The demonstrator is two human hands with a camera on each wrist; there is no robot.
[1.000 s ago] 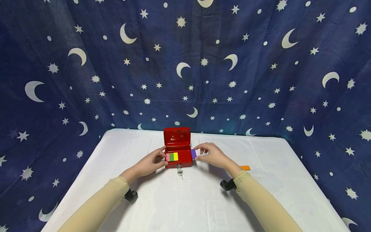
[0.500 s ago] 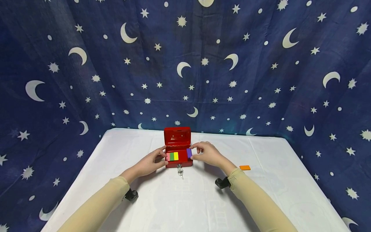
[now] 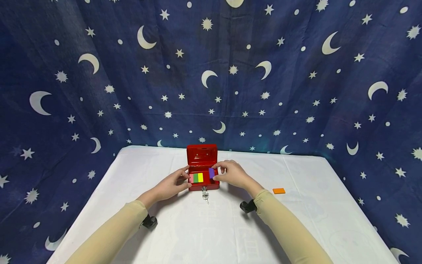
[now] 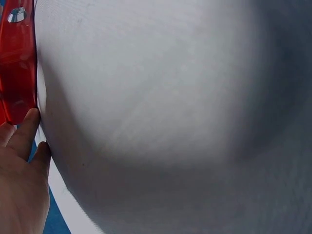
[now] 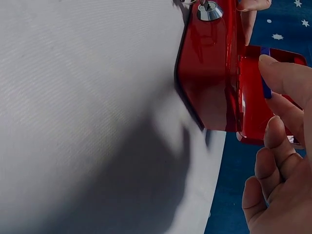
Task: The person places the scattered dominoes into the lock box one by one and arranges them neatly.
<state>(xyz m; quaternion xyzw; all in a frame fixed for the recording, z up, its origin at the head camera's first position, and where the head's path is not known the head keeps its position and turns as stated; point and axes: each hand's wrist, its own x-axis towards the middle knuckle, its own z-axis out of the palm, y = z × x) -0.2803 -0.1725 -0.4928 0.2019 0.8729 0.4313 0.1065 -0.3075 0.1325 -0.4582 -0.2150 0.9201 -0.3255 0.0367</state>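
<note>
A small red metal cash box (image 3: 195, 188) stands on the table with its lid (image 3: 202, 154) raised at the back. My left hand (image 3: 169, 185) holds the box's left end, thumb at the front corner and fingers farther back. Inside, at the left, pink (image 3: 191, 178), green (image 3: 196, 178) and yellow (image 3: 200, 177) flat blocks lie side by side. Between thumb and index finger my right hand (image 3: 233, 173) pinches a purple block (image 3: 211, 173) over the box's right part. In the right wrist view the purple block (image 5: 266, 83) appears on edge.
An orange block (image 3: 278, 191) lies on the white-covered table (image 3: 204, 234), right of the box. Keys (image 3: 206, 196) hang from the lock at the box's front. A dark blue cloth (image 3: 211, 95) with moons and stars stands behind and at both sides.
My right hand has moved left, carrying the purple block from beside the box's right wall to over its inside. The left hand has stayed at the box's left end.
</note>
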